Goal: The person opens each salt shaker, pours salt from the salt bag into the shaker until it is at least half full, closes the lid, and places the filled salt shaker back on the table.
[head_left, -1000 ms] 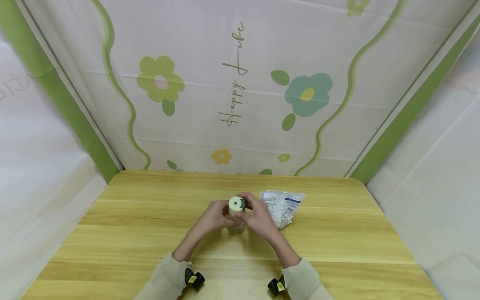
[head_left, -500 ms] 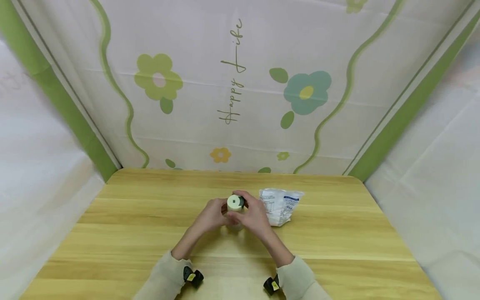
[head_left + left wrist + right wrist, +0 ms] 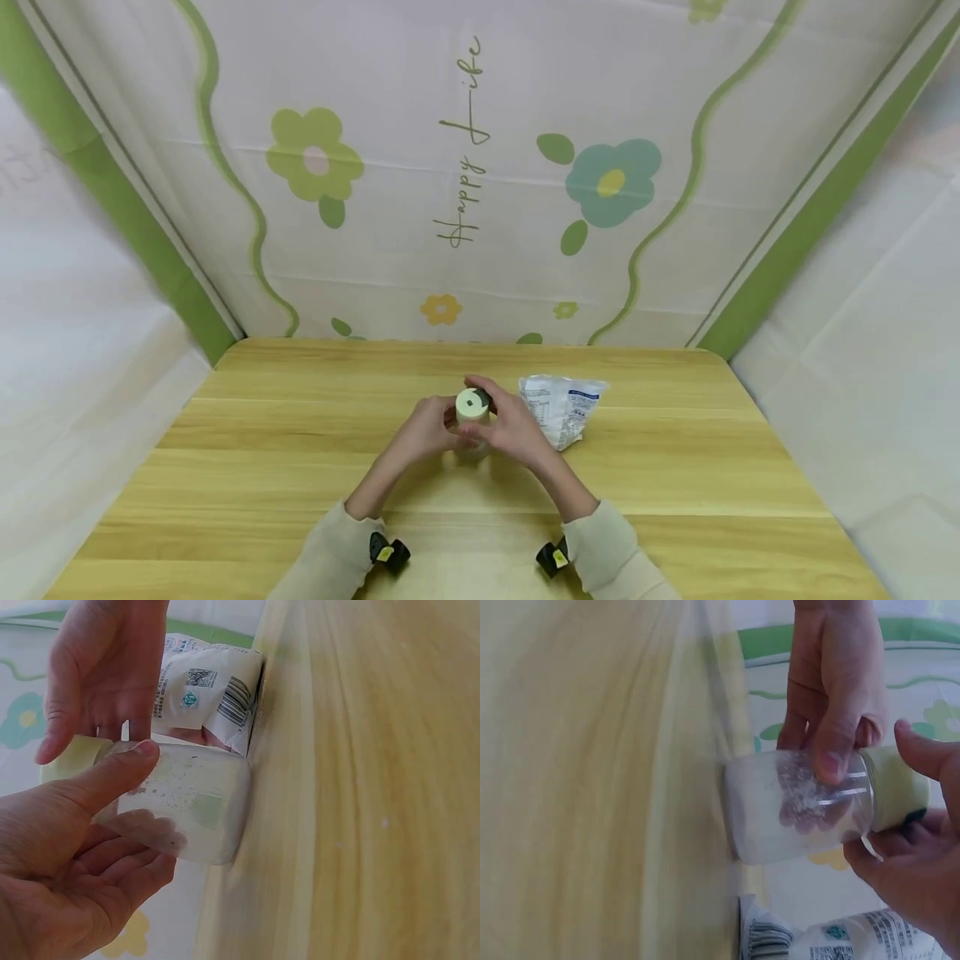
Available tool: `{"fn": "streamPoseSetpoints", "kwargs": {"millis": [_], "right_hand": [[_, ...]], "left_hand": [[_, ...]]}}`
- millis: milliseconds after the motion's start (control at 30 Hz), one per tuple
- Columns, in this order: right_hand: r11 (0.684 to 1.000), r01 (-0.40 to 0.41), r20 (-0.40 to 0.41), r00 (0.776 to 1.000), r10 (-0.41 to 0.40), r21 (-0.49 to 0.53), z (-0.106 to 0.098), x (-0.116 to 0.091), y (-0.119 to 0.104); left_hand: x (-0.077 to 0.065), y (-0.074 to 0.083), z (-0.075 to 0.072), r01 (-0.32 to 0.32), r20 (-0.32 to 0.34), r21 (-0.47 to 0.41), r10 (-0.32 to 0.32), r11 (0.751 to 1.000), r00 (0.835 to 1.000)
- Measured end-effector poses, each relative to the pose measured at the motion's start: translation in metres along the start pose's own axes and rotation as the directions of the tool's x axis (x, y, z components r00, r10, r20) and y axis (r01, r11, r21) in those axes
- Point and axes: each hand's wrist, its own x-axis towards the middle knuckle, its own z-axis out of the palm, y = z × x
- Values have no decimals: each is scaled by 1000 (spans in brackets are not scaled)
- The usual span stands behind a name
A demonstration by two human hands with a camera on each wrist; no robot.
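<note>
A clear jar (image 3: 765, 810) with white powdery specks stands upright on the table. Its pale yellow-green lid (image 3: 472, 404) has a dark green patch and a small dark square on top. My left hand (image 3: 423, 429) grips the jar's body, the thumb lying along the near side in the left wrist view. Up at the lid, my right hand (image 3: 517, 429) holds it between thumb and fingers. Part of the jar is hidden behind both hands in the head view.
Just right of the jar, a crumpled white printed packet (image 3: 564, 408) lies on the wooden table (image 3: 300, 475). A printed flower cloth (image 3: 510, 275) hangs along the table's back edge, with pale cloth walls on both sides.
The right hand and forearm shifted slightly left, then back right, fingers staying on the lid. The lid's dark patch now sits a little higher on its right edge. The left hand keeps its hold.
</note>
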Motion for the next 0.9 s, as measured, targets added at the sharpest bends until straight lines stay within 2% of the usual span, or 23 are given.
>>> {"fn": "streamPoseSetpoints", "kwargs": {"millis": [233, 367, 733, 900], "right_hand": [[998, -36, -158, 987, 27, -53, 13, 2, 0], [996, -52, -194, 980, 36, -77, 15, 2, -2], [1000, -17, -95, 995, 17, 8, 4, 2, -9], [1000, -3, -90, 996, 3, 8, 0, 2, -13]], "left_hand": [[0, 1, -2, -10, -8, 18, 10, 1000, 1000], [-1, 1, -2, -10, 0, -7, 10, 1000, 1000], [-1, 3, -2, -1, 9, -18, 1, 1000, 1000], [-1, 3, -2, 13, 12, -23, -13, 1000, 1000]]}}
